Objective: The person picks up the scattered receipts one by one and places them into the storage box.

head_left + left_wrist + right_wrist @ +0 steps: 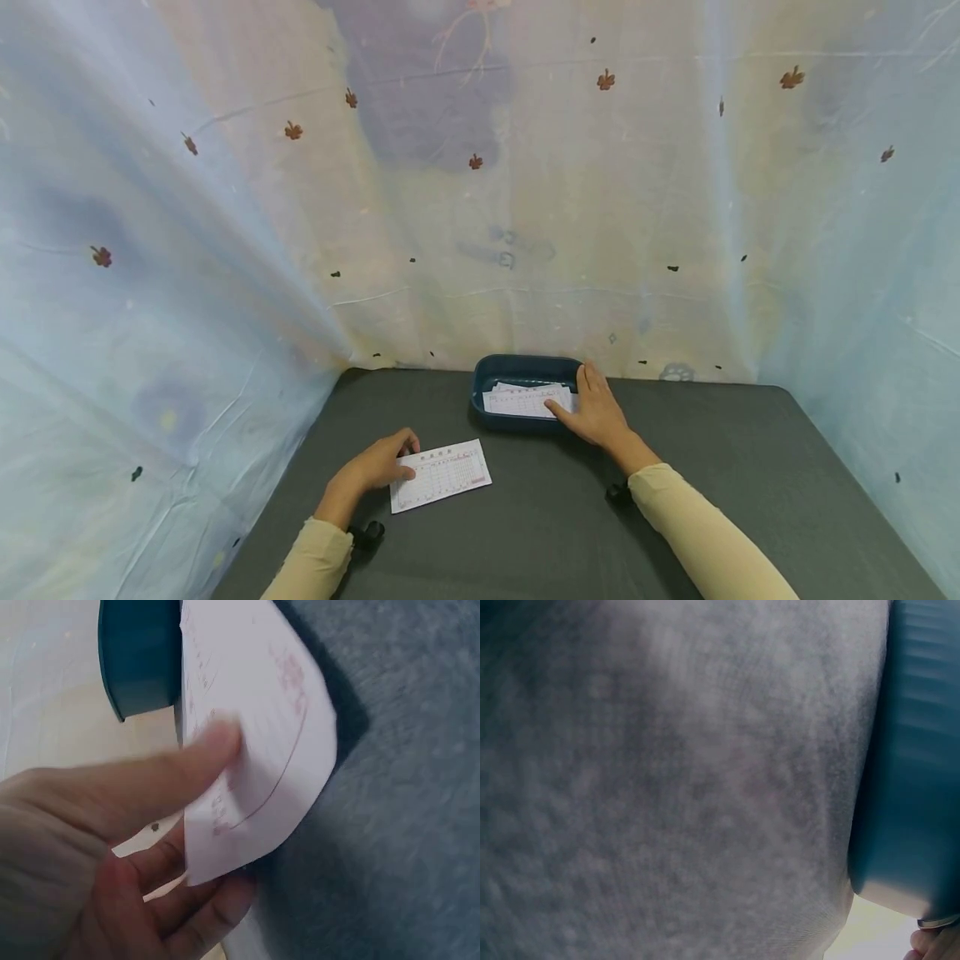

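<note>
A white printed form slip lies just over the table, tilted, its left end pinched by my left hand. In the left wrist view the thumb presses on the printed face of the slip, other fingers lie beneath, and the paper bows. A dark teal plastic bin stands at the table's back, holding several similar slips. My right hand rests at the bin's right end, fingers extended along the rim and thumb spread over the slips. Only a bit of its fingers shows in the right wrist view.
The dark grey table extends to both sides and toward me. A pale patterned curtain hangs directly behind the table and along its sides. Black straps with small devices sit on both wrists.
</note>
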Demonstrator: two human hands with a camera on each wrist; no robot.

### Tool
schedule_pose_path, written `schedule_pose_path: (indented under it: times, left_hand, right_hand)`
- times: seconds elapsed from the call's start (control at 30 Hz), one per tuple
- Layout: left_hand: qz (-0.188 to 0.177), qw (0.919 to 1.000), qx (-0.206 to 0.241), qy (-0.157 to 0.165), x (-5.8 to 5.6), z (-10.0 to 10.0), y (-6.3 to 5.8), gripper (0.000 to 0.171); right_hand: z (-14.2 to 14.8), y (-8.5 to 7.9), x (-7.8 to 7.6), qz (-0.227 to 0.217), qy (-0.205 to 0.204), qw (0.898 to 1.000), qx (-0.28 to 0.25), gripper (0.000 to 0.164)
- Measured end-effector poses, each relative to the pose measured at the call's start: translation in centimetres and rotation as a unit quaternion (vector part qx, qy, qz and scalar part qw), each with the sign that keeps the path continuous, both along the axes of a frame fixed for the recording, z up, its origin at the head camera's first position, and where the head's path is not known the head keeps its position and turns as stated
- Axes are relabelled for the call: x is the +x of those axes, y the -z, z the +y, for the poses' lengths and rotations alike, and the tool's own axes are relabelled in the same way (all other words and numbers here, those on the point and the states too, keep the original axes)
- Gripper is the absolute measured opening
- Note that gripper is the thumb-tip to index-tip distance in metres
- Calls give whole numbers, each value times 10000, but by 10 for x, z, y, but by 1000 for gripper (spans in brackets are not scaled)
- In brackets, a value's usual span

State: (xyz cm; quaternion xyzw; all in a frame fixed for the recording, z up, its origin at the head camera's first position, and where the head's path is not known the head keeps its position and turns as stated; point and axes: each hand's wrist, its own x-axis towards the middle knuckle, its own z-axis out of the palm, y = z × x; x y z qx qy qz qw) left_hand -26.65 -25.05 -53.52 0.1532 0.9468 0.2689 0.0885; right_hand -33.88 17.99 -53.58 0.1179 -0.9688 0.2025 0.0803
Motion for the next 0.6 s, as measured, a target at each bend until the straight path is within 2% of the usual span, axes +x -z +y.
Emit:
schedule_pose_path:
  times: [0.13, 0.37, 0.6]
  left_hand:
    - [61, 9996, 280, -65, -5, -4, -4, 25]
    - [228, 9985, 458, -169, -10, -13, -10, 10]
    - [437, 9964, 730, -33, -14, -19, -15, 4]
  right_hand:
    - [0, 0, -1, 28, 15, 10000, 15, 117]
    - [0, 0, 0, 48, -7, 10000, 24, 116]
    - [0, 2, -2, 59, -9, 9999, 103, 116]
